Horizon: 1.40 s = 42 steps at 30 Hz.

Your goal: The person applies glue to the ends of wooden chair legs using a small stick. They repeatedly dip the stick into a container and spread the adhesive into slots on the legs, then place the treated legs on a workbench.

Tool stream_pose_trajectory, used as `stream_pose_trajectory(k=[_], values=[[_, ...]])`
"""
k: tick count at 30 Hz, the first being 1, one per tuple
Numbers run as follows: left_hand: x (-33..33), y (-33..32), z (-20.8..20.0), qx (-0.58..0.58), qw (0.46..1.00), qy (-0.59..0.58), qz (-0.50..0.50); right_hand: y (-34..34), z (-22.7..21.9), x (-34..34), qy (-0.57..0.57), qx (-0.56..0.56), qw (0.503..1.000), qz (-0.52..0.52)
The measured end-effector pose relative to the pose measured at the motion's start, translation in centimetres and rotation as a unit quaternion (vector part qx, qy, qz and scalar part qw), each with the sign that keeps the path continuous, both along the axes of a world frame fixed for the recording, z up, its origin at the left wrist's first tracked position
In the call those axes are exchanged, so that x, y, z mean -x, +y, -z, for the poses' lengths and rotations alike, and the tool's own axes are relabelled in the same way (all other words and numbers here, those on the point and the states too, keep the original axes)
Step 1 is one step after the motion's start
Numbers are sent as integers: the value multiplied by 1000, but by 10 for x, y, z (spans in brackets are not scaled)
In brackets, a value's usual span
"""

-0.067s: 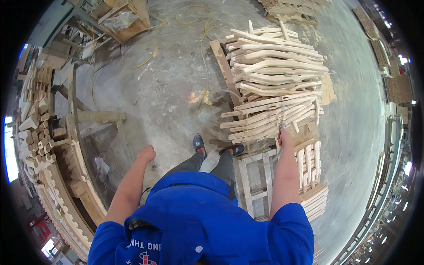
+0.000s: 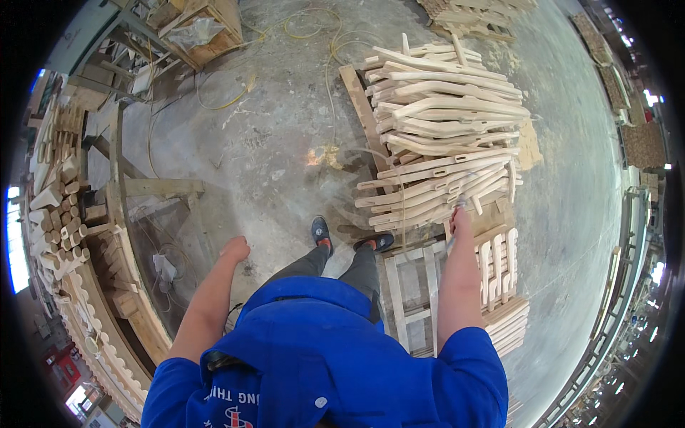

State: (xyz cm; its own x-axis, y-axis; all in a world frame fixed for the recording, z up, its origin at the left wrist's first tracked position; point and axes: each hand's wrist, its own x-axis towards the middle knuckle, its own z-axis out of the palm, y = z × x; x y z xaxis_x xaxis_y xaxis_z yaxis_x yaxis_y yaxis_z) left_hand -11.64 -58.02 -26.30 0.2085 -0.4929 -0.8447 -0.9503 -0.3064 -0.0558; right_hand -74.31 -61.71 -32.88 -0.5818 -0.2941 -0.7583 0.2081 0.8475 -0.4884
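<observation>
My right hand (image 2: 459,218) is closed round a small greyish air blow gun (image 2: 462,201), whose outline is partly blurred. It points at the near end of a stack of curved, pale wooden parts (image 2: 457,107), several of them with slots cut through. A thin translucent hose (image 2: 404,207) loops beside the stack and runs toward that hand. Out to the left, over the bare concrete, hangs my left hand (image 2: 235,249). Its fingers are curled in, and nothing shows in them.
A wooden frame (image 2: 399,299) stands just right of my legs, near more stacked wooden pieces (image 2: 499,264). On the left is a wooden rack (image 2: 118,185) beside piled wood blocks (image 2: 68,221). A yellow hose (image 2: 285,28) trails across the far floor.
The translucent hose has swung and now hangs in a wider loop beside the stack. The air blow gun has shifted slightly in my right hand; my left hand is almost still.
</observation>
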Motion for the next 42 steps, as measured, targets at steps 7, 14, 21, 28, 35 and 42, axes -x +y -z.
stream_pose_trajectory(k=[7,14,21,28,35,42], values=[[2,3,17,12,997,67,33,16,-16,-38,66,-41,984,-160],[180,-77,-8,155,893,422,-35,4,-47,-188,-401,240,871,148],[261,-109,-68,-63,812,569,-117,2,-119,-236,-323,219,913,-120],[270,-86,-43,180,812,549,-86,8,-136,-249,-503,259,824,31],[196,-140,-143,153,821,442,328,111,-74,-127,171,-195,731,-631],[205,-133,-224,228,763,282,535,142,-66,-104,186,-279,576,-746]])
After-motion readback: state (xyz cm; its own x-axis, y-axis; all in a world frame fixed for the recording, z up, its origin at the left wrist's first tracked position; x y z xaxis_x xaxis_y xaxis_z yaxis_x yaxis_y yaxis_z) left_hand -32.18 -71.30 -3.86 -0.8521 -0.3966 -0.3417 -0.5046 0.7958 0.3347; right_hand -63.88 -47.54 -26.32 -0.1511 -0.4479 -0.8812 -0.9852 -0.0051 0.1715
